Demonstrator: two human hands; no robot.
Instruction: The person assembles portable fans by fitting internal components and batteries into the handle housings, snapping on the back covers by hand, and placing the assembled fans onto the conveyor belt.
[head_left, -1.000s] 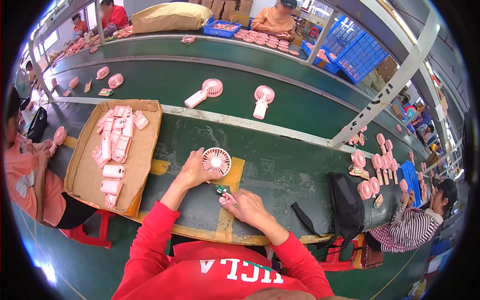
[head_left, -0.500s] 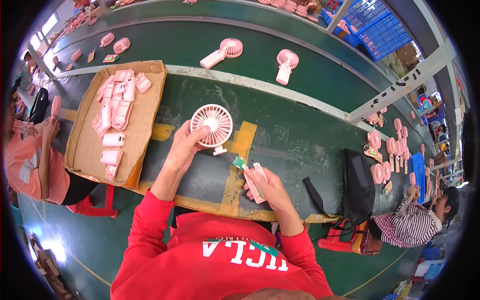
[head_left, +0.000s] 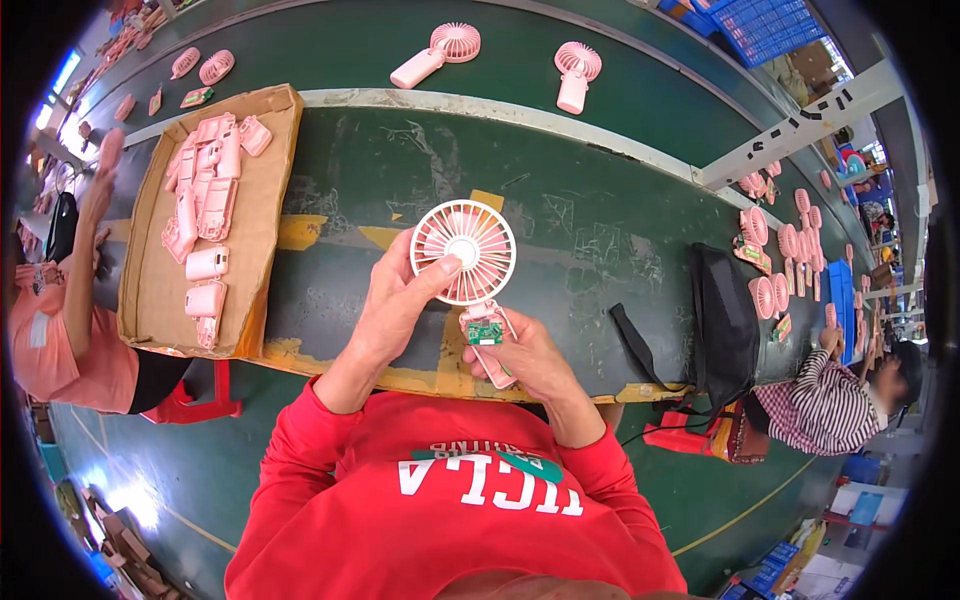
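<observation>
My left hand (head_left: 402, 300) grips a round pale pink fan head (head_left: 463, 252), its thumb on the hub and the other fingers hidden behind the cage. Below it, my right hand (head_left: 528, 358) is closed around a pink handle shell (head_left: 497, 374). A small green circuit board (head_left: 485, 332) lies at the shell's upper end, beside the right thumb. The fan's neck meets the top of the shell there; whether it is seated inside, I cannot tell.
A cardboard tray (head_left: 262, 225) of pink handle shells (head_left: 217, 208) stands at left. Pink fans (head_left: 573, 78) lie on the green belt beyond the bench. A black bag (head_left: 722, 325) sits at right, near more fan parts. People work at both sides.
The fan head and handle shell, apart before with wires between them, have come together. The circuit board now lies at the shell's top. The view has shifted, and the left co-worker's arm has risen.
</observation>
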